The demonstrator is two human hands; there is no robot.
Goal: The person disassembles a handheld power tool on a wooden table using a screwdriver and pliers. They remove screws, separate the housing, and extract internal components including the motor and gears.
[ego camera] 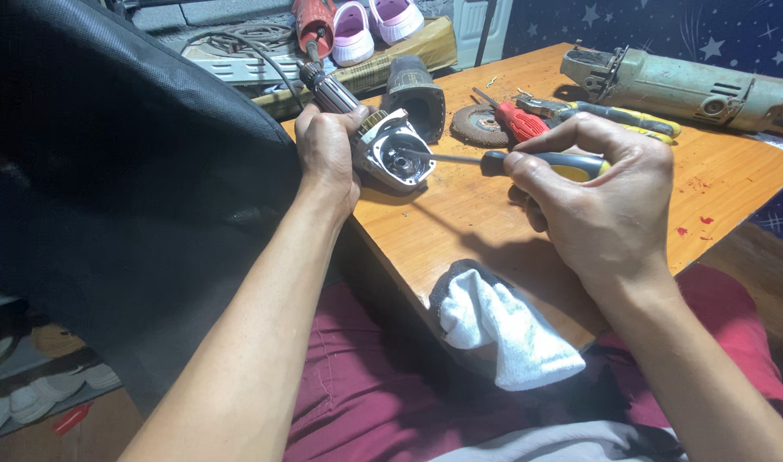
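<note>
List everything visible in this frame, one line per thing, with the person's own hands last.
Silver metal gear housing: 1, silver, held at table edge.
Yellow-and-black-handled screwdriver: 1, tip in the housing.
Black motor casing: 1, behind the housing.
Rusty grinding disc: 1, brown, on table.
Red-handled screwdriver: 1, beside the disc.
Large grey-green angle grinder: 1, far right.
White cloth: 1, front table edge.
Orange wooden table: 1.
Pink-and-white shoes: 2, top.
Left hand: grips housing.
Right hand: holds screwdriver.

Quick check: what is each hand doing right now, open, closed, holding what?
Left hand: closed around the silver metal gear housing of a power tool.
Right hand: closed on the yellow-and-black handled screwdriver, tip in the housing.
</note>
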